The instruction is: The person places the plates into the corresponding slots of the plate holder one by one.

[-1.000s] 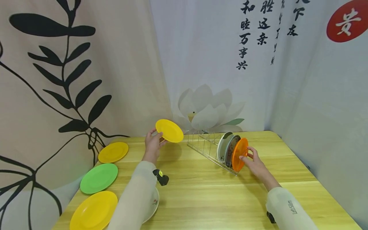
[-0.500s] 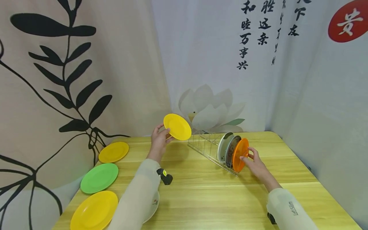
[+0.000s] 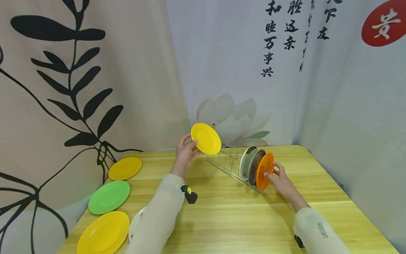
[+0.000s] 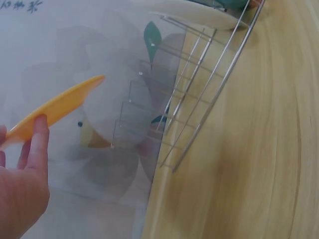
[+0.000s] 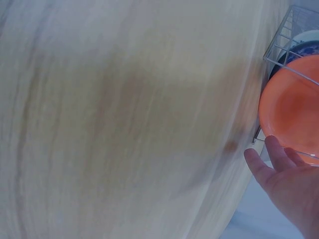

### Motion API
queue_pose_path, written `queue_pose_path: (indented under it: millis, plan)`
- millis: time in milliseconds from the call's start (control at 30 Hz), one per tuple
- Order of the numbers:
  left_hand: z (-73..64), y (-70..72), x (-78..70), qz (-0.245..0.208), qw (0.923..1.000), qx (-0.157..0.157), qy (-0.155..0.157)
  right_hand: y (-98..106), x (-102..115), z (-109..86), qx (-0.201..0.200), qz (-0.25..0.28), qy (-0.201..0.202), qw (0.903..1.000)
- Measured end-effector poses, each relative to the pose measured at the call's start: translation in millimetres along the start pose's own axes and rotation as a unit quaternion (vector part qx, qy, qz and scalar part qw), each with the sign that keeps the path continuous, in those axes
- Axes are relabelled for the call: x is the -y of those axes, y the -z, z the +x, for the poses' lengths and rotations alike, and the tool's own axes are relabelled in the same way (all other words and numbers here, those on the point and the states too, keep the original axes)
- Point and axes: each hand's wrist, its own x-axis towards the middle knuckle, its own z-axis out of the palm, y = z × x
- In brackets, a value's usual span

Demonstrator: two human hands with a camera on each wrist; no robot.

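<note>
The left hand [image 3: 185,152] pinches the yellow plate [image 3: 207,139] by its rim, thumb on the face and fingers behind, so the disc juts up and to the right of that grip, raised off the table [image 3: 222,211]. The relation that counts, I judge, is how the plate's broad plane stands to the wires of the rack [image 3: 225,171], which begins just right of the left grip and runs on, slanting nearer the person, toward the right hand [image 3: 284,184]. The left hand is nearer the rack's bare-wired stretch; the right is beside its loaded end, with its fingers at the rim of the orange plate [image 3: 264,171] (whether they grip or merely rest there, I cannot tell). Left of the right hand's fingertips, past the orange plate, a dark plate [image 3: 255,165] and a pale bowl [image 3: 247,164] stand on edge in the rack. From the head the yellow plate shows its round face and overlaps the rack's far corner, so the two could seem to meet; the left wrist view shows it nearly edge-on, a tilted band beyond the fingertips, with the wires plainly apart from it. The right wrist view, for its part, shows the orange plate's broad face beyond the right fingertips, with only a strip of dark blue rim peeping from behind it.
</note>
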Motion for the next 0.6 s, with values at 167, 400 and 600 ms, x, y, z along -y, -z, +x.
queue_pose_path:
  millis: [167, 400, 600]
  plan:
    - [-0.3, -16.1, 6.2, 0.004, 0.9998, 0.019, 0.004, 0.7, 0.0, -2.3, -0.002, 0.003, -0.002, 1.0000]
    - [0.5, -35.9, 16.5, 0.016, 0.9992, 0.035, 0.009, 1.7, -0.2, -1.8, -0.002, 0.004, 0.001, 1.0000]
    - [-0.1, -46.3, 26.2, 0.039, 0.9984, 0.037, 0.017, 0.2, 0.9, -1.1, 0.001, 0.008, 0.002, 1.0000]
